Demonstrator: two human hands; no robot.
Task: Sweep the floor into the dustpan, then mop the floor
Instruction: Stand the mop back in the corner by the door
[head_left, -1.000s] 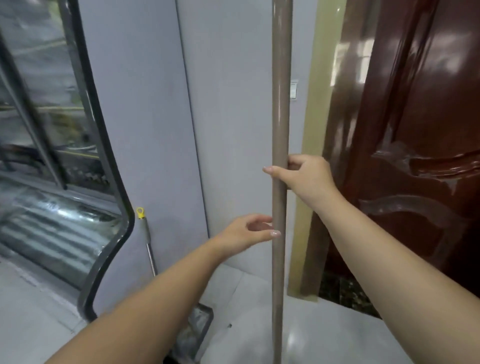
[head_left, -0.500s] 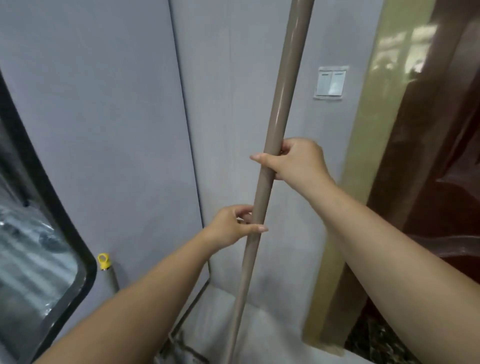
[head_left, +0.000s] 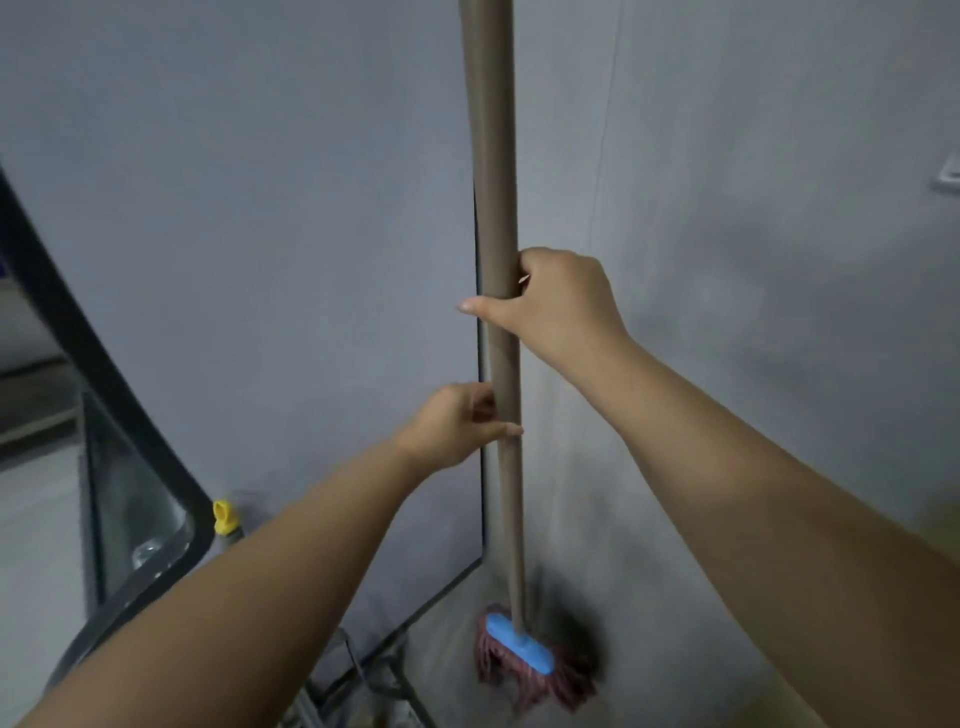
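Observation:
A mop stands upright in the wall corner, its long grey-brown handle (head_left: 492, 156) running out of the top of the view. Its blue head bar (head_left: 519, 643) with reddish strands (head_left: 563, 680) rests on the floor at the base of the wall. My right hand (head_left: 558, 301) grips the handle about halfway up. Just below it, my left hand (head_left: 457, 426) curls around the handle, thumb across the front. A second tool's grey pole with a yellow tip (head_left: 224, 517) leans at lower left, and a dark metal dustpan frame (head_left: 363, 680) shows partly under my left forearm.
Grey wall panels (head_left: 260, 234) meet in a corner straight ahead. A black-framed glass cabinet (head_left: 119, 467) stands at the left. A white light switch (head_left: 948, 179) sits at the right edge.
The view has swung left, so the brown door is out of sight and the mop head now shows. The handle stands straighter and my left hand has closed further around it.

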